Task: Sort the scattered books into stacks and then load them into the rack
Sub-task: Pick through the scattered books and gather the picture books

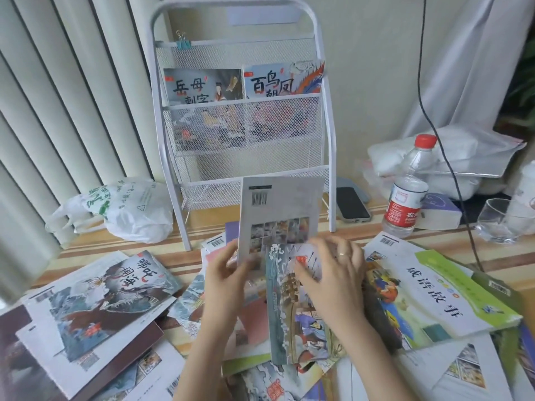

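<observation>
A white mesh rack [327, 117] stands at the back of the table, with two picture books [202, 86] upright in its upper pocket. My left hand [224, 269] grips the lower left edge of a grey book [285, 202], held upright with its barcoded back cover facing me, just in front of the rack's bottom shelf. My right hand [333, 273] rests with spread fingers on a picture book showing a boat [292, 311], which lies on the pile. Several more books lie scattered around, among them a green-edged book [428, 287] at the right and a dragon-cover book [101, 296] at the left.
A water bottle [408, 192] with a red cap, a phone [351, 204] and a drinking glass [498, 221] stand to the right of the rack. A white plastic bag [130, 209] lies to its left. A black cable [443, 157] hangs down at the right.
</observation>
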Tool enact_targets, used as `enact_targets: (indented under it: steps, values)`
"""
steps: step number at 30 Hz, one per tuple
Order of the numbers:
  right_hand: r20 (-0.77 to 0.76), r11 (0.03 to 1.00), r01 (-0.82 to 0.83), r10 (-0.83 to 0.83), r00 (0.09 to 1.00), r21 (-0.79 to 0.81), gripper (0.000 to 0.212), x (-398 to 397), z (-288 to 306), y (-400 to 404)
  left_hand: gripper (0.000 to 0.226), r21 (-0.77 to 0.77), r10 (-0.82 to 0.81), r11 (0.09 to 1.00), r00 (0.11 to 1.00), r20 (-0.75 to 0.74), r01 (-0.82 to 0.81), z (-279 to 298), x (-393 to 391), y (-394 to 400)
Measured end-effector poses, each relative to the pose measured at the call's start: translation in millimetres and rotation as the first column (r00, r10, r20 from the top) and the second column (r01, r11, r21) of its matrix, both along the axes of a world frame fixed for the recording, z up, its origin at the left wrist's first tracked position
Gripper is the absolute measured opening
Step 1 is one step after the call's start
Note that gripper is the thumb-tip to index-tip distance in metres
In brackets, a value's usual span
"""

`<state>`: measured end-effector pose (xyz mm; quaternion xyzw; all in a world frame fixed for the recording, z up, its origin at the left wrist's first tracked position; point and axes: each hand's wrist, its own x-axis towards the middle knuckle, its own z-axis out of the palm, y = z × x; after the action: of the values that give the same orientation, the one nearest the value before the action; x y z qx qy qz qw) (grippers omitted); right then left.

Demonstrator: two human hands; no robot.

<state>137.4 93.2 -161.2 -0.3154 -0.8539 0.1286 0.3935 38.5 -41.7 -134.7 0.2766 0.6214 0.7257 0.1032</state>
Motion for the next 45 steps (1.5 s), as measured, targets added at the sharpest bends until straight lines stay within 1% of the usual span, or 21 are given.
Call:
enact_targets:
  steps: [3, 6, 10, 14, 16, 18, 22, 25, 27, 30, 32, 34, 36, 38, 39, 40, 41, 42, 43, 44, 45]
  values:
    - [-0.24, 0.997, -0.07, 0.066, 0.968, -0.007, 0.025, 1.3, 5.3, -3.6, 0.052, 0.078, 0.035, 0.996, 0.999, 0.002, -0.035, 3.5, -16.2, -14.4]
    - [-0.371, 0.99, -0.14, 0.134, 0.919, 0.011, 0.017, 2.6, 11.2, -7.9, 0.062, 0.089, 0.125, 0.988, 0.992, 0.013, -0.126, -2.8, -29.2, -22.9]
    - [-0.429, 0.987, -0.157, 0.146, 0.891, 0.009, 0.017, 5.9, 15.9, -8.8, 0.058, 0.078, 0.146, 0.986, 0.988, 0.058, -0.15, -17.0, -46.0, -29.5]
    - [-0.444, 0.979, -0.187, 0.135, 0.886, -0.076, 0.021, 8.6, 16.4, -3.5, 0.054, -0.075, 0.269, 0.959, 0.962, -0.055, -0.272, -20.3, -45.6, -27.6]
    - [-0.408, 0.982, -0.176, 0.135, 0.903, -0.063, 0.023, 5.9, 15.1, -3.9, 0.054, -0.079, 0.224, 0.971, 0.975, -0.013, -0.224, -22.0, -40.7, -22.2]
    - [-0.36, 0.988, -0.15, 0.133, 0.923, -0.021, 0.023, 1.6, 11.5, -5.2, 0.058, -0.003, 0.124, 0.992, 0.983, 0.133, -0.124, -16.2, -32.3, -17.0]
    - [-0.285, 0.989, -0.145, 0.139, 0.948, 0.003, 0.019, -3.9, 2.7, -4.7, 0.044, 0.178, -0.105, 0.983, 0.919, 0.381, 0.039, -1.3, -20.8, -11.1]
    - [-0.268, 0.985, -0.174, 0.167, 0.949, -0.001, 0.016, -5.2, 1.0, -3.6, 0.028, 0.108, -0.139, 0.988, 0.931, 0.339, 0.108, -4.1, -24.3, -14.0]
    - [-0.244, 0.983, -0.184, 0.182, 0.952, 0.012, 0.02, -7.1, 2.4, -6.8, 0.034, 0.036, -0.139, 0.99, 0.956, 0.258, 0.134, -6.2, -25.8, -16.4]
    - [-0.213, 0.97, -0.236, 0.244, 0.946, 0.062, 0.023, -13.6, 9.3, -13.6, 0.044, 0.037, -0.194, 0.981, 0.953, 0.231, 0.191, -0.6, -22.1, -18.9]
    - [-0.125, 0.922, -0.365, 0.38, 0.916, 0.13, 0.016, -24.8, 16.9, -16.3, 0.048, 0.039, -0.232, 0.973, 0.942, 0.243, 0.229, 1.9, -22.7, -19.9]
    - [0.049, 0.814, -0.52, 0.527, 0.848, 0.259, 0.007, -42.2, 25.9, -14.2, 0.057, 0.027, -0.257, 0.966, 0.934, 0.247, 0.259, 2.8, -25.9, -23.0]
    - [0.265, 0.677, -0.651, 0.595, 0.759, 0.343, 0.025, -60.2, 36.4, -13.0, 0.061, 0.012, -0.273, 0.961, 0.94, 0.206, 0.277, 3.6, -28.7, -25.9]
    - [0.399, 0.607, -0.73, 0.613, 0.682, 0.314, 0.037, -72.2, 45.5, -14.5, 0.065, 0.043, -0.316, 0.948, 0.923, 0.219, 0.315, 0.7, -30.8, -26.8]
    - [0.427, 0.619, -0.743, 0.617, 0.661, 0.255, 0.037, -74.4, 47.0, -15.1, 0.062, 0.057, -0.323, 0.946, 0.918, 0.23, 0.319, -1.5, -31.4, -26.2]
    - [0.426, 0.663, -0.723, 0.607, 0.67, 0.194, 0.035, -75.4, 44.3, -16.9, 0.051, 0.068, -0.313, 0.95, 0.922, 0.228, 0.305, -3.2, -30.3, -24.7]
    - [0.391, 0.733, -0.66, 0.566, 0.726, 0.163, 0.036, -75.5, 39.1, -21.0, 0.035, 0.078, -0.279, 0.96, 0.934, 0.224, 0.268, -6.5, -29.7, -22.5]
    - [0.351, 0.822, -0.552, 0.481, 0.803, 0.138, 0.043, -74.1, 33.4, -26.0, 0.028, 0.085, -0.247, 0.969, 0.942, 0.227, 0.233, -7.4, -28.3, -20.0]
    - [0.319, 0.906, -0.418, 0.377, 0.87, 0.071, 0.053, -73.3, 28.3, -30.8, 0.034, 0.102, -0.238, 0.97, 0.943, 0.232, 0.219, -6.8, -26.7, -18.0]
    - [0.316, 0.953, -0.3, 0.297, 0.901, -0.039, 0.062, -73.4, 23.3, -34.9, 0.044, 0.127, -0.241, 0.968, 0.942, 0.234, 0.216, -7.3, -27.0, -16.8]
    - [0.333, 0.961, -0.236, 0.272, 0.903, -0.143, 0.066, -73.9, 17.4, -37.0, 0.056, 0.155, -0.246, 0.965, 0.938, 0.244, 0.213, -9.4, -28.3, -15.2]
